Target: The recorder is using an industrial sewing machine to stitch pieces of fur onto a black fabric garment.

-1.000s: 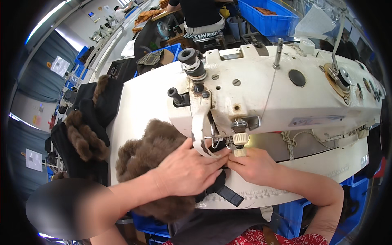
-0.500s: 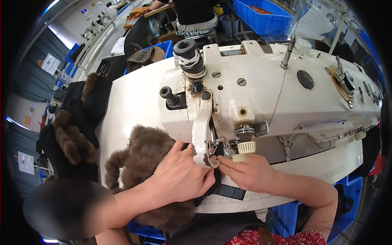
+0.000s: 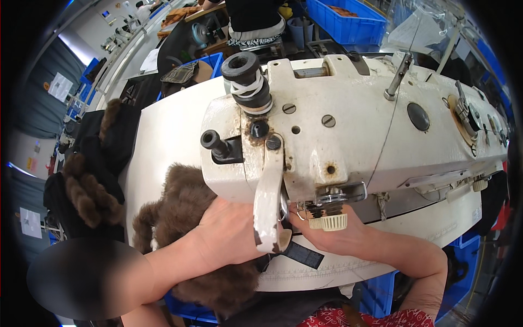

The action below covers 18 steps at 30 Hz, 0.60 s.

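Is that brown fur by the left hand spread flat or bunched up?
Bunched up: the brown fur piece rises in thick, rounded lumps beside the left hand, on the white sewing-machine table.

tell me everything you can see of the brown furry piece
The brown furry piece looks thick and fluffy, bunched into rounded folds. It lies mostly on the white table, left of the sewing machine. The left hand and forearm cross over it, with fur showing on both sides and past the table's near edge.
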Each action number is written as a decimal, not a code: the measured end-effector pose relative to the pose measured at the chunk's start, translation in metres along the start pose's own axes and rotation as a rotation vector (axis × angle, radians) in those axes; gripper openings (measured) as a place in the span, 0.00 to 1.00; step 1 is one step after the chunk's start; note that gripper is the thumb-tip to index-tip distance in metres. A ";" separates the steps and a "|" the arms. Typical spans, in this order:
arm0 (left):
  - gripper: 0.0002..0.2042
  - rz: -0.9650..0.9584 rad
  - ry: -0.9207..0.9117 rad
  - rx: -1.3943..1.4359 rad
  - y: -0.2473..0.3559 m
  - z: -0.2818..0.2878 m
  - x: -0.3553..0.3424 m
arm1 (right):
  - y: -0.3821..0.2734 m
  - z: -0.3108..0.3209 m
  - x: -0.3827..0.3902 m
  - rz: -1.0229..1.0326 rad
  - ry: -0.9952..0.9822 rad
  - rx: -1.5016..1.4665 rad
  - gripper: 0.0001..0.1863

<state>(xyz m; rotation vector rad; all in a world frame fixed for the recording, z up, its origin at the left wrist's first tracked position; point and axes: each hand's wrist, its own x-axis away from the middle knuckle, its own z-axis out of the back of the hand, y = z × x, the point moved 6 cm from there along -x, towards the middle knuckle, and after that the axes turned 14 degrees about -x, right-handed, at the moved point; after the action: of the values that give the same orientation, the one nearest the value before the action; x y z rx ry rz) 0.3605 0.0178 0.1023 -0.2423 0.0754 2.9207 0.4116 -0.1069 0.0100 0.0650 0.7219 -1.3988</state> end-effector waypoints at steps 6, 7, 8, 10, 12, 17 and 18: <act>0.13 -0.244 -0.326 0.241 -0.005 0.004 0.000 | 0.020 -0.028 0.012 0.000 -0.064 -0.048 0.03; 0.13 -0.240 -0.333 0.239 -0.009 0.008 -0.003 | 0.020 -0.029 0.012 0.007 -0.042 -0.068 0.04; 0.14 -0.202 -0.438 0.306 -0.014 0.004 -0.004 | 0.021 -0.030 0.011 0.008 -0.038 -0.076 0.04; 0.15 -0.162 -0.390 0.241 -0.024 -0.007 0.009 | 0.021 -0.032 0.008 0.016 -0.071 -0.112 0.04; 0.16 -0.151 -0.311 0.081 -0.006 -0.005 0.010 | 0.020 -0.014 0.015 -0.036 -0.081 -0.053 0.04; 0.23 -0.034 -0.147 0.007 0.007 0.001 0.008 | 0.021 -0.021 0.017 -0.091 -0.088 -0.098 0.03; 0.23 -0.038 -0.150 0.006 0.009 0.001 0.007 | 0.022 -0.022 0.017 -0.118 -0.102 -0.101 0.03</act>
<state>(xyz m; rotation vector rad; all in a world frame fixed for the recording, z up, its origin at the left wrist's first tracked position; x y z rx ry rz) 0.3516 0.0109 0.1024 -0.0236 0.0554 2.8892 0.4219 -0.1072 -0.0236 -0.1294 0.7188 -1.4651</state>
